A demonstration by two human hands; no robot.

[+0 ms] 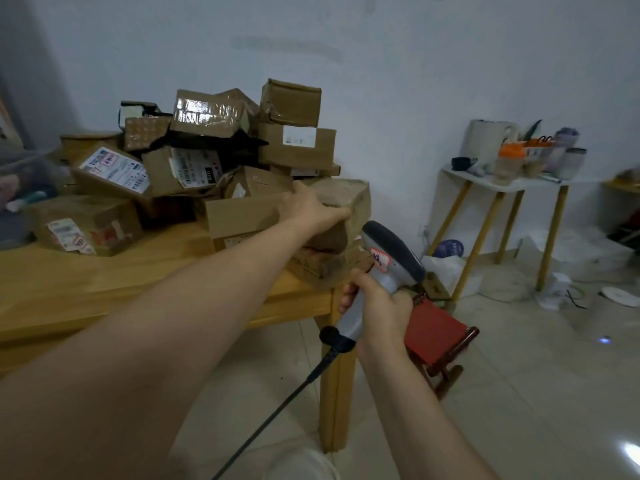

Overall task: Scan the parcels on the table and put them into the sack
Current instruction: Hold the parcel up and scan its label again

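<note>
Stretched out closest to the camera, the left forearm [173, 323] is lying across the view toward the far corner of the wooden worktop [104, 282]. At its end the left hand [308, 209] is gripping a taped parcel [349, 199], with the thumb up against the parcel's left top edge and the fingers lying along its near face. That taped parcel is sitting at the right end of the heap, on top of a flattened brown box [325, 265] at the worktop's near right corner.

Lower right, the right hand [377, 306] is wrapping its fingers round the grey handle of a scanner [388, 258]. Its dark head is facing up and left toward the corner boxes, just beside them. A black cable [277, 403] is trailing from the handle's base down to the bottom edge.

Behind the taped parcel, the other parcels [221, 157] are lying in a loose pile, mostly brown cartons. One labelled box [114, 171] is tilting at the left, a small carton [291, 102] is sitting highest, and a black bag [207, 140] is showing between them.

On the tiled floor a red stool [433, 330] is standing beside the worktop's leg [337, 393]. A white side table [485, 181] with yellow legs is standing against the wall, carrying cups and an orange-lidded bottle [507, 164].
</note>
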